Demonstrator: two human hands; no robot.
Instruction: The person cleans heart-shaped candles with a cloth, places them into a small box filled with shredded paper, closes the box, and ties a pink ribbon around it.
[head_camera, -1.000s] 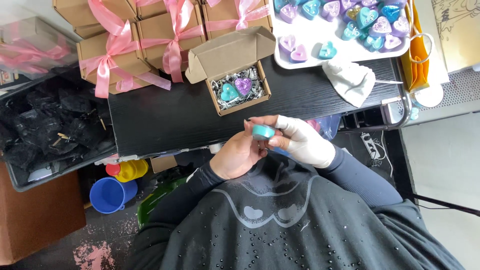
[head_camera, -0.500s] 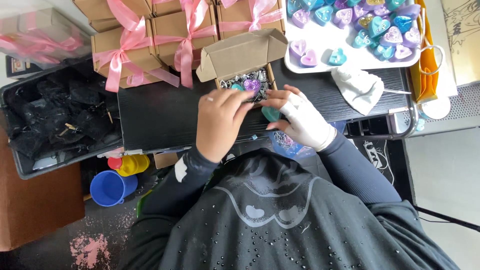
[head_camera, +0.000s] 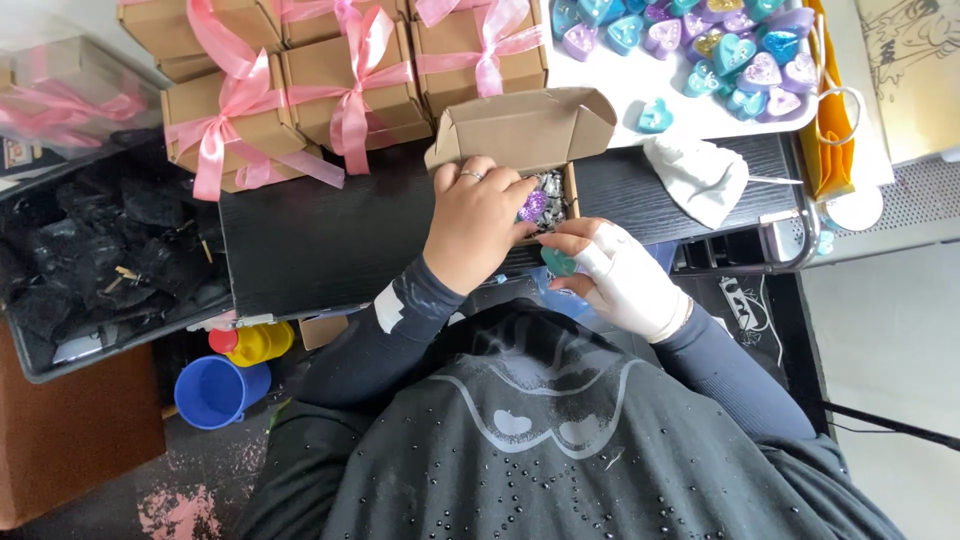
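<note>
An open brown cardboard box (head_camera: 520, 125) stands on the black table (head_camera: 320, 240), with silver shreds and a purple heart piece (head_camera: 533, 206) inside. My left hand (head_camera: 475, 225) rests over the box's left half, fingers touching the contents near the purple heart. My right hand (head_camera: 615, 275), in a white glove, pinches a teal heart piece (head_camera: 558, 262) just below the box's front edge.
Several closed brown boxes tied with pink ribbon (head_camera: 350, 85) stand at the back left. A white tray (head_camera: 640, 85) of teal and purple hearts sits at the back right, with a white cloth (head_camera: 695, 178) beside it. A black bin (head_camera: 100, 250) and blue cup (head_camera: 215, 388) lie left.
Both hands moved up from my chest to the open box. My left hand now covers part of the box; the teal heart went with my right hand.
</note>
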